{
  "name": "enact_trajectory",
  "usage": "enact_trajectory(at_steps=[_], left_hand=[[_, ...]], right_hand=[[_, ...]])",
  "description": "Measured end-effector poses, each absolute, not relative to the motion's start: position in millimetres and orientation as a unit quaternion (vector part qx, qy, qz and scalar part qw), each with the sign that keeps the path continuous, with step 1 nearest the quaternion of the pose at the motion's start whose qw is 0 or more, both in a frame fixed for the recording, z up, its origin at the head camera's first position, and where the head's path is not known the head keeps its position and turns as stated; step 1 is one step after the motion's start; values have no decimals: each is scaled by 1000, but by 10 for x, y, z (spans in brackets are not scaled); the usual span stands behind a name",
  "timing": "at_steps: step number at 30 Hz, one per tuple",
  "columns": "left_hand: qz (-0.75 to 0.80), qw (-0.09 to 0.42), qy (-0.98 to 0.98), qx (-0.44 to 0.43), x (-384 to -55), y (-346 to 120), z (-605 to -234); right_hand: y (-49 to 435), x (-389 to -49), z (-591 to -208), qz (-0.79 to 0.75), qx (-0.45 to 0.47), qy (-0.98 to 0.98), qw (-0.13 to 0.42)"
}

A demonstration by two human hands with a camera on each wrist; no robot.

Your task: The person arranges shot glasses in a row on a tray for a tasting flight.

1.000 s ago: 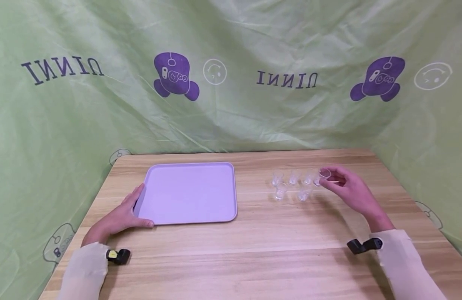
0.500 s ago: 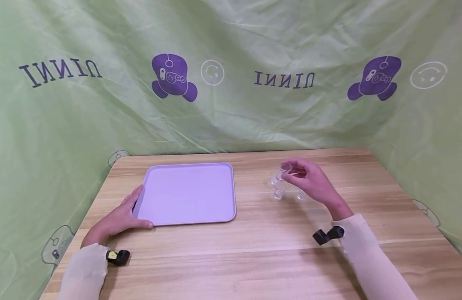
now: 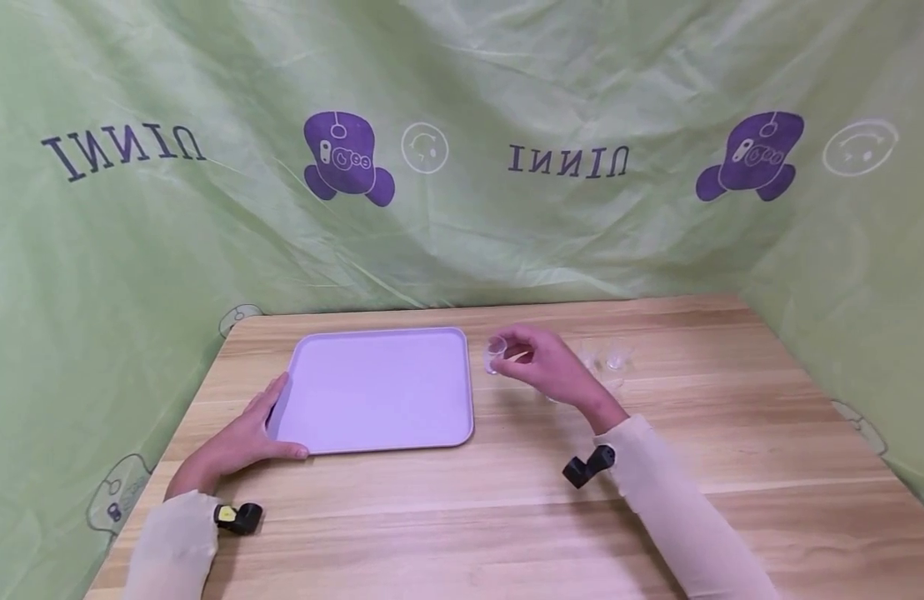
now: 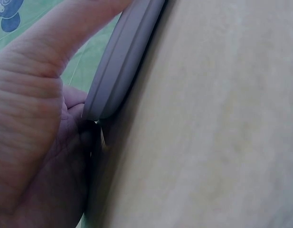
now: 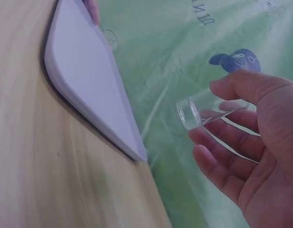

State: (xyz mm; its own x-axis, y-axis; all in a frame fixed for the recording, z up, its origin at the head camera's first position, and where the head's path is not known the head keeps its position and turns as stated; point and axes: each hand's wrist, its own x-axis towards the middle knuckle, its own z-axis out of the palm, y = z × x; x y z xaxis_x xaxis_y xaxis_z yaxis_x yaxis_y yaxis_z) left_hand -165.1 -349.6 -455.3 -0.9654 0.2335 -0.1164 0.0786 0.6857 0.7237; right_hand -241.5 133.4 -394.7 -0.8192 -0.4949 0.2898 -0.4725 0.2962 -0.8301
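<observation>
My right hand [image 3: 547, 367] pinches a small clear shot glass [image 3: 495, 357] between thumb and fingers, just beyond the right edge of a lilac tray [image 3: 379, 392]. In the right wrist view the thick base of the glass [image 5: 190, 114] points toward the tray, above the table. My left hand [image 3: 237, 437] rests at the tray's near left corner, its fingers straight along the left side and its thumb at the front edge. In the left wrist view the tray rim [image 4: 120, 61] lies against the thumb and fingers. The tray's surface bears nothing.
Several more shot glasses [image 3: 617, 357] stand on the wooden table [image 3: 462, 517] behind and right of my right hand, partly hidden by it. A green printed curtain [image 3: 462, 242] hangs along the back and both sides of the table.
My right hand has carried the shot glass leftward from the right end of the group, past the other glasses, to near the tray. The left hand and tray have stayed in place.
</observation>
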Motion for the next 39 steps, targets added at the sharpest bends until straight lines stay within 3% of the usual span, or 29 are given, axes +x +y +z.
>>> enact_trajectory(at_steps=[12,24,39], left_hand=[[385,96,914,88,-1661,-3483,-4544],[393,102,911,76,-1618,-3456,-4559],[405,92,906,81,-1608,-3447,-4547]], right_hand=[[726,-2548,-4118,-519,-338,783,62],[149,-2734,-4345,-520,-318,785,110],[-517,-2838,-4491,-531,-275,797,81]])
